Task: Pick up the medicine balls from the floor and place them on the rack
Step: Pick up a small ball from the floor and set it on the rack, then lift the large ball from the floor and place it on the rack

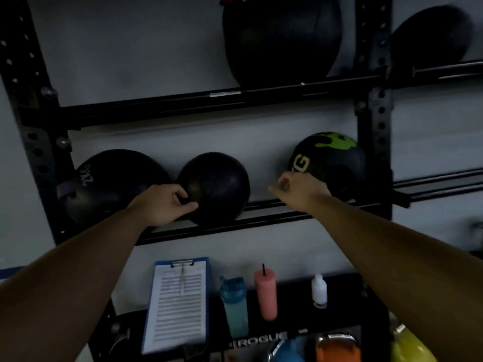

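A plain black medicine ball [219, 186] rests on the middle rails of the black rack [274, 211]. My left hand [167, 203] touches its lower left side, thumb on the ball and fingers curled. A black ball with white lettering [109, 184] sits to its left. At the right end of the same rails lies a black ball with green markings [332, 160]; my right hand [300, 189] hovers in front of its lower left, fingers loosely bent, holding nothing. A large black ball [282, 37] and another black ball [431, 40] sit on the upper rails.
Below the rack, a black shelf [292, 288] carries a blue clipboard [177, 307] with paper, a blue bottle [235, 307], a pink tumbler [266, 293] and a small white bottle [319, 291]. Coloured kettlebells [337, 347] show at the bottom right. A gap lies between the plain and green-marked balls.
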Demonstrator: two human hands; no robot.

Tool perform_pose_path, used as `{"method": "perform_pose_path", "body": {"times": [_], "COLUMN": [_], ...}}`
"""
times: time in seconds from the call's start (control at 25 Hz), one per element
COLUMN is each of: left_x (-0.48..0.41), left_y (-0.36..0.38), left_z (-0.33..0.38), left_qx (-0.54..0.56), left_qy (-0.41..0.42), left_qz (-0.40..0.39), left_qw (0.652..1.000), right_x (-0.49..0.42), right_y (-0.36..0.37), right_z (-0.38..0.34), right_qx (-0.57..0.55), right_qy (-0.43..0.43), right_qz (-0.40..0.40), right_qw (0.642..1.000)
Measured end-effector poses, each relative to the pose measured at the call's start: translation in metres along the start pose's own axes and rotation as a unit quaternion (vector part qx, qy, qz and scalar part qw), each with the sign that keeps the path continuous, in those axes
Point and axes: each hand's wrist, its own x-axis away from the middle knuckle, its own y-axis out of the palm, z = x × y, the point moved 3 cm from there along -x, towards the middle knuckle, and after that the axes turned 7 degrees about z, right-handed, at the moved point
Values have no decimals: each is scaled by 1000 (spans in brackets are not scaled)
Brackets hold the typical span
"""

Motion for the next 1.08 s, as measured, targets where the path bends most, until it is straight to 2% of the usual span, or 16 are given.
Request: {"method": "perform_pose_path", "body": {"times": [0.2,0.36,0.52,0.64,0.92,1.08], "left_x": [89,149,210,252,379,486], "left_y": [-7,-2,8,6,28,79], "left_z": [10,48,133,203,348,445], "left_qx": [16,67,76,104,153,175], "left_qy": [86,126,195,245,274,297], "left_qz": [-60,-81,-137,-153,-180,-228], "left_qw": [994,986,968,952,932,911], "right_x": [134,245,348,409,576,686], "right_y": [-50,-107,-171,-224,-304,-330], "right_z": [6,18,33,51,120,181], "right_qx": [32,85,137,151,126,120], "right_qy": [85,150,210,244,320,369], "right_qz": [32,40,26,51,73,36], "right_qw": [995,984,968,957,936,921]}}
